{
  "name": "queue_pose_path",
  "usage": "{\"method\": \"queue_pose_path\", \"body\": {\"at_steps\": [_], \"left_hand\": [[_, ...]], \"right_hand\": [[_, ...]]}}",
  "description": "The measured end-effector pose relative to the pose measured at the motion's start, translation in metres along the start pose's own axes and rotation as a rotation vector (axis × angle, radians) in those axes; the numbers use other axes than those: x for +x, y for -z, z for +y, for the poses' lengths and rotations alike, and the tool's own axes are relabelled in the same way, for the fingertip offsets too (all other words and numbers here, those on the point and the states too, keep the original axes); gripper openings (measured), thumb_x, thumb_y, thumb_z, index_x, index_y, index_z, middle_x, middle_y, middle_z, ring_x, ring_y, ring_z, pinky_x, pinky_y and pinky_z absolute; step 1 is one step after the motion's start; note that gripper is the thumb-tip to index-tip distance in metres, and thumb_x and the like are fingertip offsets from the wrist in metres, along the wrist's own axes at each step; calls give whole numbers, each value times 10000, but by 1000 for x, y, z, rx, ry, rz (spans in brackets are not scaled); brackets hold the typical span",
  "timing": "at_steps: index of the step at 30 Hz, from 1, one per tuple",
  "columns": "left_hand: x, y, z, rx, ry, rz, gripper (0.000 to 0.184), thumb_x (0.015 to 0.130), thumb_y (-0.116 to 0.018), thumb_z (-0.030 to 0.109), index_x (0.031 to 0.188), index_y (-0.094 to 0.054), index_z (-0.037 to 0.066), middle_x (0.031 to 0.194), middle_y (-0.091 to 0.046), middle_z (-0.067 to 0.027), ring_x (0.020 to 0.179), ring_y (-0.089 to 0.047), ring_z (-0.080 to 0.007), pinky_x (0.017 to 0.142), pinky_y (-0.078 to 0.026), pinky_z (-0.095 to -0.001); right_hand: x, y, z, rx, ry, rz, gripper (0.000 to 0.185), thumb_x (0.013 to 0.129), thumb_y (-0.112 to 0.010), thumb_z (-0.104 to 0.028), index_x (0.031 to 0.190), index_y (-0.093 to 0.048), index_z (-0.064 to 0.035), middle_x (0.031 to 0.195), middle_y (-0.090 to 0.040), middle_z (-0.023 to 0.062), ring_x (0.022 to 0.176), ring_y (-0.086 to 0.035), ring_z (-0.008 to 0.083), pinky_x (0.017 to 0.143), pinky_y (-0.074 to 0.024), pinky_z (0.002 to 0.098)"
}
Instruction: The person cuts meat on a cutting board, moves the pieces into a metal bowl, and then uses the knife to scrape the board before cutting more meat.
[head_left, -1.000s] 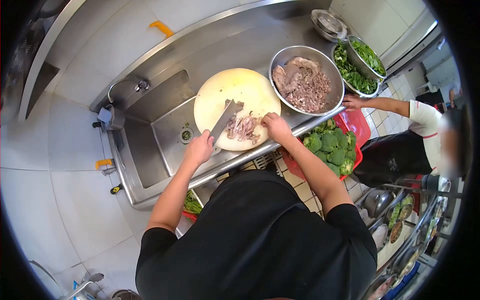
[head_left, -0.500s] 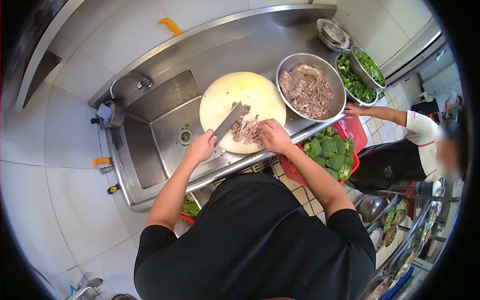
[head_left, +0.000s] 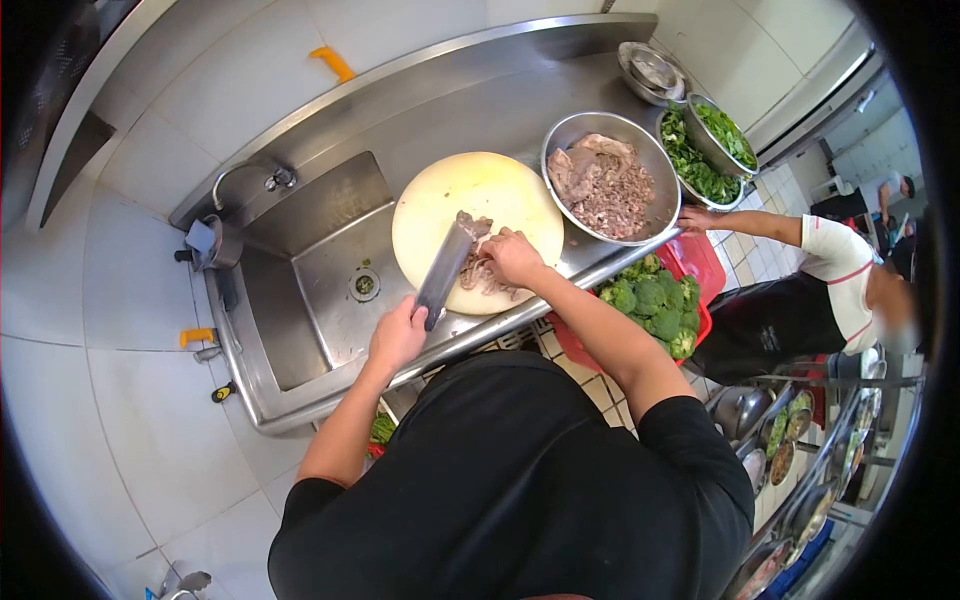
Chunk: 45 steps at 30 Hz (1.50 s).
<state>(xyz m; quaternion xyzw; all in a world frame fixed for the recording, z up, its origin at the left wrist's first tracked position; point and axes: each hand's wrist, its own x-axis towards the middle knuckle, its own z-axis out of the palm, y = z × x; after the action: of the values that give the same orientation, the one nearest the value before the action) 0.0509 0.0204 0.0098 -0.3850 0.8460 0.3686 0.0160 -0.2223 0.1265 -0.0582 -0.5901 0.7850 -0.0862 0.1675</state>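
My left hand (head_left: pixel 398 335) is wrapped round the handle of a cleaver (head_left: pixel 445 268), whose wide blade lies over the left part of the meat. Sliced meat (head_left: pixel 478 272) sits on the round, pale cutting board (head_left: pixel 430 195). My right hand (head_left: pixel 511 258) rests on the meat just right of the blade, fingers curled together on it; the fingertips are partly hidden. Right of the board stands a large steel bowl (head_left: pixel 663 180) with chopped meat (head_left: pixel 612 195) and larger pieces in it.
A sink (head_left: pixel 330 285) with a faucet (head_left: pixel 240 180) lies left of the board. Broccoli (head_left: pixel 655 305) fills a red basket (head_left: pixel 710 268) below the counter edge. Bowls of leafy greens (head_left: pixel 700 165) stand at the back right. A person in a black apron (head_left: pixel 755 325) touches the counter edge.
My right hand has moved left over the meat, closer to the blade. The cleaver has turned flatter, showing more of its broad face. The view has shifted slightly.
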Motion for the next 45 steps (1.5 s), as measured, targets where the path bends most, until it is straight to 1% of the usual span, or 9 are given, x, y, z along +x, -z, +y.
{"method": "queue_pose_path", "body": {"at_steps": [2, 8, 11, 17, 20, 28, 36, 42, 45], "left_hand": [[-6, -3, -2, 17, 27, -48, 262, 1047, -585, 295, 1064, -590, 34, 960, -695, -291, 949, -665, -513, 812, -503, -565], [8, -17, -19, 135, 61, -87, 270, 1057, -551, 321, 1108, -610, 63, 998, -726, -283, 978, -682, -511, 851, -519, -594], [17, -13, -17, 194, 55, -80, 270, 1061, -540, 324, 1127, -608, 71, 1005, -727, -283, 988, -682, -509, 860, -521, -602], [36, -5, -8, 303, 9, -59, 258, 1061, -535, 318, 1152, -605, 87, 998, -727, -281, 994, -686, -500, 860, -530, -599], [38, 4, -8, 249, -15, -24, 254, 1054, -553, 319, 1123, -619, 84, 992, -727, -275, 993, -687, -498, 854, -533, -589], [36, 22, -24, -33, -64, 274, 301, 1038, -614, 343, 1061, -603, 44, 934, -717, -253, 909, -678, -500, 764, -509, -559], [11, 15, -17, -9, 29, 152, 298, 1036, -611, 331, 1042, -597, 33, 948, -711, -260, 930, -666, -505, 764, -500, -556], [-6, 6, -36, -29, 47, 184, 289, 1032, -608, 331, 1064, -608, 44, 972, -718, -263, 961, -670, -502, 804, -509, -571], [-11, 8, -35, -40, 95, 153, 289, 1029, -608, 332, 1078, -615, 47, 987, -720, -267, 977, -672, -499, 816, -514, -569]], "right_hand": [[-5, -3, 2, 17, 40, 61, 159, 898, -680, -196, 1013, -763, -126, 1118, -727, 64, 1190, -597, 282, 1043, -463, 443], [-4, 0, 2, -92, 4, 18, 209, 900, -665, -199, 1078, -740, -120, 1154, -695, 67, 1204, -589, 279, 1056, -451, 469], [-12, 1, 7, 93, 201, 104, 346, 895, -697, -275, 1197, -702, -106, 1257, -667, 83, 1256, -575, 291, 1090, -430, 479], [-25, 17, 9, -52, 385, -107, 570, 881, -727, -429, 1335, -663, -89, 1317, -641, 90, 1331, -549, 288, 1135, -406, 471], [-32, 26, 21, -101, 473, -51, 557, 895, -715, -425, 1329, -661, -79, 1339, -636, 84, 1335, -552, 293, 1121, -421, 471], [-7, 13, -5, 121, 240, 49, 437, 913, -681, -200, 1346, -669, -143, 1408, -602, 95, 1330, -551, 289, 1131, -426, 441], [23, -1, -21, -97, 169, -24, 361, 899, -681, -200, 1250, -763, -207, 1465, -559, 66, 1386, -498, 253, 1135, -420, 458], [25, 31, 0, 7, 125, -274, 367, 770, -761, -173, 1137, -773, -186, 1292, -667, 89, 1227, -628, 292, 1050, -492, 440], [23, 31, 4, 190, 82, -53, 389, 757, -776, -149, 1145, -774, -179, 1207, -699, 97, 1176, -658, 298, 1043, -504, 435]]}}
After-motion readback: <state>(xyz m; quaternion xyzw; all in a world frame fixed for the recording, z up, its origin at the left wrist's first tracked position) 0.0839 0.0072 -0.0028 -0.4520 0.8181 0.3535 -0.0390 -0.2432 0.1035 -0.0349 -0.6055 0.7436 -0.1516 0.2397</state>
